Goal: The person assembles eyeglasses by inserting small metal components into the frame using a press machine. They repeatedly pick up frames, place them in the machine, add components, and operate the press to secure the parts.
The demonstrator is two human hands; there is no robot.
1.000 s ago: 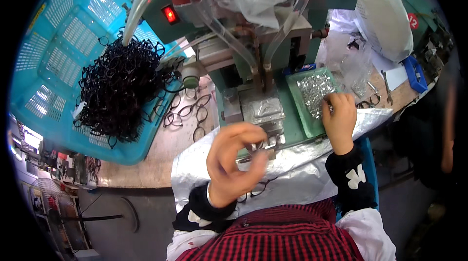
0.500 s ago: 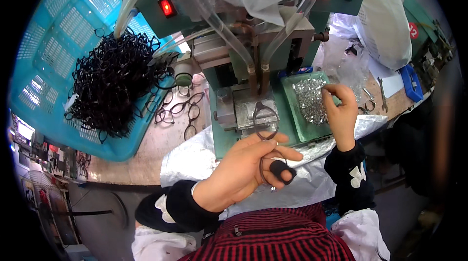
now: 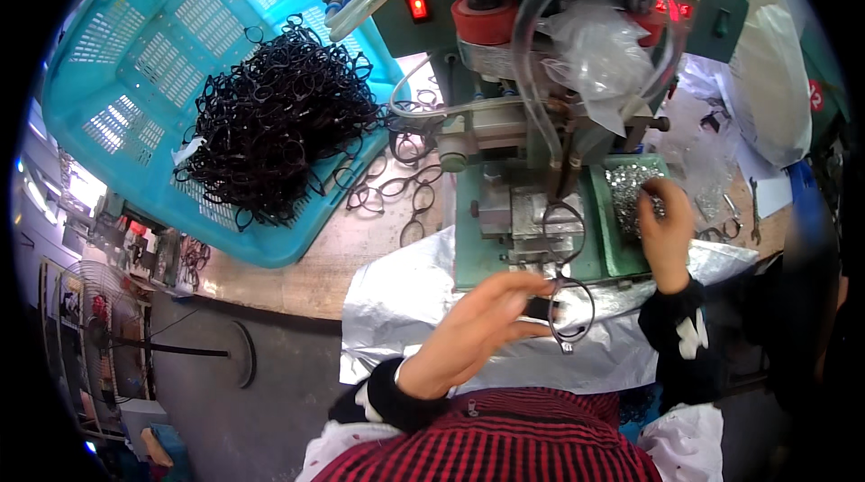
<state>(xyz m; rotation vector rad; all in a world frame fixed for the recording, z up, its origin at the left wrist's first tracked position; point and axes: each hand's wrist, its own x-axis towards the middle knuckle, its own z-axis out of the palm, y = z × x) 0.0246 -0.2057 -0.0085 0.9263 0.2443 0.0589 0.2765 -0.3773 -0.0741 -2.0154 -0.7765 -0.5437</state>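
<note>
Left fingers: the person's left hand [image 3: 482, 329] pinches between thumb and fingertips, the other fingers partly hidden.
Held frame: a dark, thin-rimmed spectacle front [image 3: 568, 277] of two rounded rings, gripped near its bridge and held lengthwise away from the body, a small shiny piece at its near end.
Right fingers: the person's right hand [image 3: 665, 225] curls, thumb and forefinger close together; whether they pinch anything I cannot tell.
Under the right hand: a pale green rectangular tray [image 3: 623, 261], the fingers over its right edge, holding a heap of tiny glinting metal pieces [image 3: 628, 189].
Room: a gap separates the two hands; the held frame crosses above the front edge of the green metal machine base [image 3: 473, 252], its far ring in line with a silvery squared metal block [image 3: 541, 212].
Front edge: a crinkled silver sheet [image 3: 396, 297] drapes over it; left of that, a strip of the wooden tabletop [image 3: 302, 286] shows.
Left part of tabletop: a turquoise slotted plastic basket [image 3: 135, 135] with a tangled heap of black ring-shaped frames [image 3: 279, 122]; loose dark frames [image 3: 396, 185] lie just beside its right edge.
Right end of tabletop: a grey metal wrench [image 3: 755, 212] near crumpled clear plastic [image 3: 703, 153].
</note>
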